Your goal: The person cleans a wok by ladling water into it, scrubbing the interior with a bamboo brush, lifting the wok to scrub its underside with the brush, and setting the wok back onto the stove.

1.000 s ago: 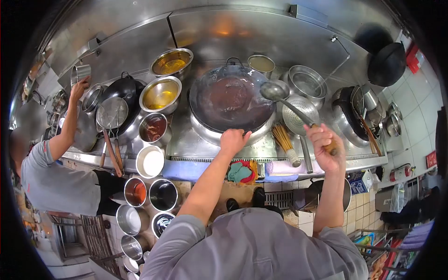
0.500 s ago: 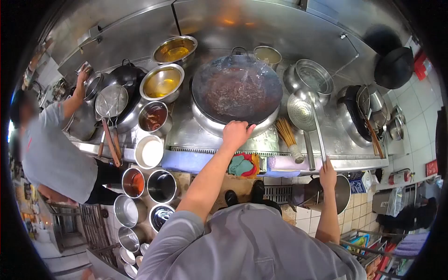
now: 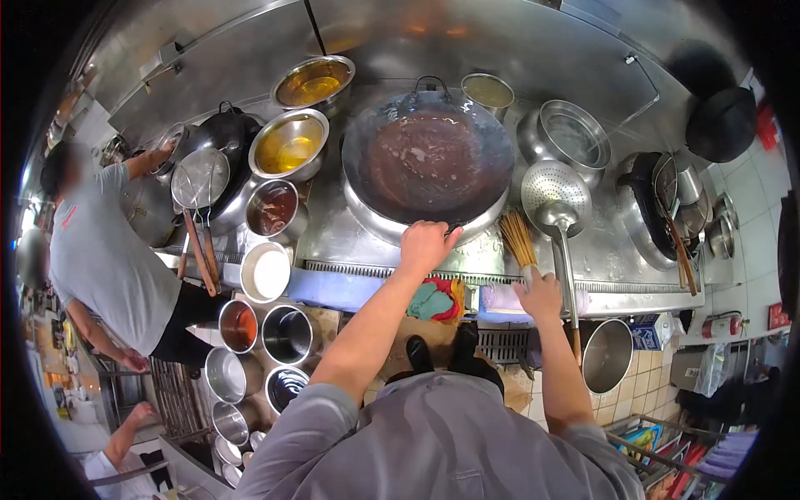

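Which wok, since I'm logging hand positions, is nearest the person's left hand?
The middle wok: the left hand is at its near rim; the other woks are off to either side.

Shirt (image 3: 400, 442): plain mid-grey cloth, loosely cut, creased into soft folds across the front
Seam (image 3: 468, 476): a short, faint line low on the shirt front
Sleeves (image 3: 331, 410): short, the same grey, with straight hems
Forearms (image 3: 373, 333): bare
Hands (image 3: 426, 247): both bare, as are the wrists
Trousers (image 3: 483, 365): black, only a narrow strip showing
Shoes (image 3: 419, 353): black, rounded at the toes
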Action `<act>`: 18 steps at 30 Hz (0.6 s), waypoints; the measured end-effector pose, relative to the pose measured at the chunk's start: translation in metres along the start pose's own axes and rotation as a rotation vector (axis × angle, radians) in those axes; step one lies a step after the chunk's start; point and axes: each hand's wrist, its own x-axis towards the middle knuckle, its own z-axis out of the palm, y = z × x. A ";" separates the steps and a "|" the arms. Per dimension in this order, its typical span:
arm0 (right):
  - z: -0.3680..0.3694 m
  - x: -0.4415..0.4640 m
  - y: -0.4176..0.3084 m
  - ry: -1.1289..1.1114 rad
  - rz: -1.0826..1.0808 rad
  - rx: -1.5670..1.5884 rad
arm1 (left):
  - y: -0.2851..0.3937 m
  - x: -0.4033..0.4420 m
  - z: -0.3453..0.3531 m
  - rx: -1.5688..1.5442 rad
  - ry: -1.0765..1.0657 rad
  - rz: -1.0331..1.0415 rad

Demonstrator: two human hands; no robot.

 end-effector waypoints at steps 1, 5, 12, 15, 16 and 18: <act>0.012 0.012 0.003 -0.004 0.003 -0.001 | 0.001 -0.001 -0.001 -0.002 -0.004 -0.001; 0.039 0.050 0.052 -0.224 0.141 0.282 | 0.004 0.000 -0.004 -0.009 -0.026 -0.040; -0.124 -0.019 0.017 0.155 -0.207 0.720 | 0.001 -0.005 -0.010 -0.166 0.009 -0.032; -0.144 0.011 -0.039 0.157 -0.406 0.509 | 0.000 -0.007 -0.009 -0.146 0.013 0.036; -0.149 0.033 -0.060 0.084 -0.526 0.442 | 0.000 -0.006 -0.009 -0.141 0.018 0.033; -0.137 0.098 -0.107 -0.072 -0.683 0.145 | 0.000 -0.007 -0.008 -0.169 0.036 0.024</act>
